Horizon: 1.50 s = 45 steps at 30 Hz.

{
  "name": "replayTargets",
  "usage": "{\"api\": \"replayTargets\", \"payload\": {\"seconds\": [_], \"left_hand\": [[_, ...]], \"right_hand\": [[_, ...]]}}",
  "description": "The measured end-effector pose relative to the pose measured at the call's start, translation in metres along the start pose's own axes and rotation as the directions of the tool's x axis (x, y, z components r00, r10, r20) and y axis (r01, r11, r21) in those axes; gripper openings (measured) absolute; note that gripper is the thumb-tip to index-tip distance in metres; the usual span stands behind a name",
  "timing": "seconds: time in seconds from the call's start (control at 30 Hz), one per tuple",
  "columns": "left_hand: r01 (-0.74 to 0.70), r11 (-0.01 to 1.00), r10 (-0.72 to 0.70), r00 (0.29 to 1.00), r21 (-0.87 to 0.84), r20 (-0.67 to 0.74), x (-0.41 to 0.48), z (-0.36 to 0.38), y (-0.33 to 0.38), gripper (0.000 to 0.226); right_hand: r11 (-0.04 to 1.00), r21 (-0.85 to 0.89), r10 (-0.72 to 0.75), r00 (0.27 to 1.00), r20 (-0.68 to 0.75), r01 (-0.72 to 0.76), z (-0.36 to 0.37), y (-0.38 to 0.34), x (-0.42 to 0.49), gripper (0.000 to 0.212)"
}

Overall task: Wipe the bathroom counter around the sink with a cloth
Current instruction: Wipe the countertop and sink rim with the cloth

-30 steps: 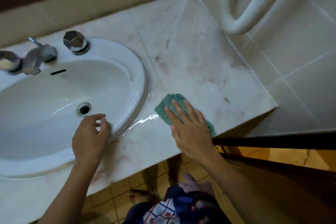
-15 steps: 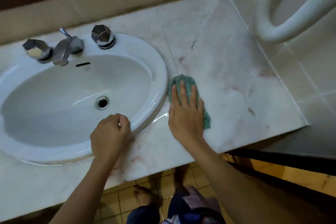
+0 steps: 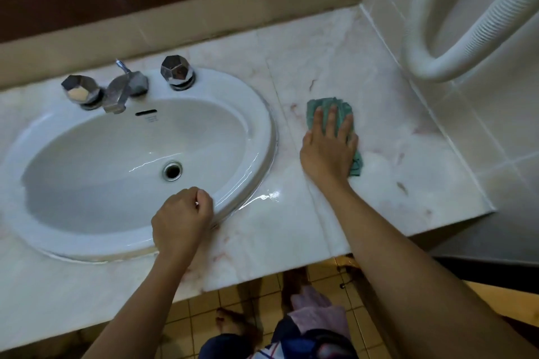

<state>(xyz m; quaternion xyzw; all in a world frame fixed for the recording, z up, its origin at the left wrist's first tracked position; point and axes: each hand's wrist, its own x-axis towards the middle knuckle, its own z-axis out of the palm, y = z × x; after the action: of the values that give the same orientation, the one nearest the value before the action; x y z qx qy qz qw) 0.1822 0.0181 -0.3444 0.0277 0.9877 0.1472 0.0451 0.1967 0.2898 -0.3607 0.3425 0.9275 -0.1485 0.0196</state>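
Beside sink | cloth now farther from rim | right hand fingers flat | left hand curled

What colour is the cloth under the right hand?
Teal green cloth, pressed flat by the right hand; head view.

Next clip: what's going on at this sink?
A person is wiping the marble counter to the right of the white sink. The right hand presses a green cloth flat against the counter with straight fingers. The left hand is curled, holds nothing and rests at the sink's front rim. A wet sheen shows on the counter beside that rim.
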Motion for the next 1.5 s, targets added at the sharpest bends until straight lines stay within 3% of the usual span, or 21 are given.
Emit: {"api": "replayTargets", "payload": {"seconds": [0.2,0.37,0.47,0.6,0.8,0.97,1.1,1.23,1.33,1.5], "left_hand": [[0.003,0.999,-0.003,1.000,-0.035,-0.009,-0.003,-0.003,0.002,0.031],[-0.090,0.959,0.069,0.994,-0.270,-0.087,-0.021,-0.008,-0.001,0.030],[-0.188,0.896,0.121,0.975,-0.402,-0.185,-0.053,-0.010,-0.018,0.027],[-0.256,0.884,0.147,0.947,-0.391,-0.286,-0.093,-0.014,-0.057,0.027],[-0.141,0.929,-0.011,0.914,-0.343,-0.405,-0.106,-0.027,-0.140,0.028],[0.010,0.934,-0.148,0.920,-0.357,-0.362,-0.103,-0.044,-0.214,0.036],[0.078,0.948,-0.177,0.934,-0.309,-0.309,-0.107,-0.058,-0.274,0.041],[0.088,0.965,-0.157,0.947,-0.246,-0.279,-0.114,-0.070,-0.323,0.041],[0.088,0.975,-0.141,0.955,-0.206,-0.259,-0.115,-0.073,-0.351,0.036],[0.025,0.985,-0.068,0.967,-0.173,-0.247,-0.115,-0.079,-0.371,0.042]], "right_hand": [[0.967,-0.019,-0.251,0.966,0.067,0.252,0.022,-0.024,-0.130,0.062],[0.837,-0.077,-0.528,0.837,0.144,0.541,0.011,0.036,-0.128,0.059],[0.911,-0.089,-0.395,0.913,0.098,0.403,0.007,0.032,-0.087,0.058],[0.980,-0.088,-0.179,0.984,0.021,0.180,0.017,-0.002,-0.089,0.057],[0.995,-0.073,-0.066,0.998,0.021,0.067,0.032,-0.054,-0.159,0.059],[0.997,-0.082,-0.006,1.000,0.019,0.008,0.053,-0.102,-0.217,0.061],[0.997,-0.063,0.036,0.999,0.005,-0.036,0.075,-0.153,-0.268,0.062],[1.000,-0.015,-0.013,1.000,0.014,0.013,0.101,-0.213,-0.320,0.063],[0.989,0.001,-0.145,0.988,0.058,0.145,0.119,-0.259,-0.356,0.063],[0.876,-0.006,-0.476,0.866,0.153,0.483,0.132,-0.323,-0.368,0.060]]}}
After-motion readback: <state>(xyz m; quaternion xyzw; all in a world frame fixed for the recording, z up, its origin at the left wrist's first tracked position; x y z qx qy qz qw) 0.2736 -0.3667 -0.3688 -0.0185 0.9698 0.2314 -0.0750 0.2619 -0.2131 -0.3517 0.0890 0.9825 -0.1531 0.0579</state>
